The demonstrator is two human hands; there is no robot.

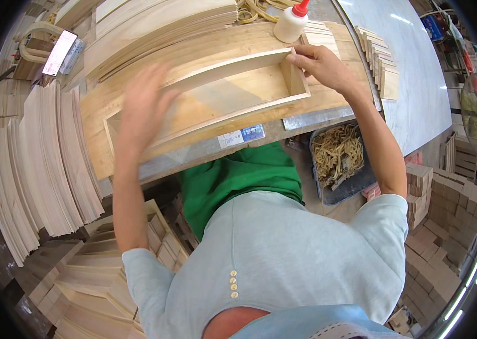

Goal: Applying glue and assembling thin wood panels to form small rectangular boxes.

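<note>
A long, narrow rectangular wooden frame [294, 79] lies slanted on a wooden board [337, 107] on the bench, with the board's surface showing inside it. My right hand [326, 66] is closed on the frame's far right corner, thumb and fingers about the joint. Over the frame's left part is my left hand [147, 104], smeared by motion. Its thumb looks apart from the fingers, but whether it touches the frame I cannot tell. Just beyond the right corner stands a white glue bottle [290, 25] with a red nozzle cap.
Thin wood panels [165, 34] are stacked behind the frame, and long slats [52, 164] at left. Short wood pieces [379, 62] lie in a row at right. A phone [59, 52] leans at far left. Below the bench sits a bin [337, 155] of shavings-like scraps.
</note>
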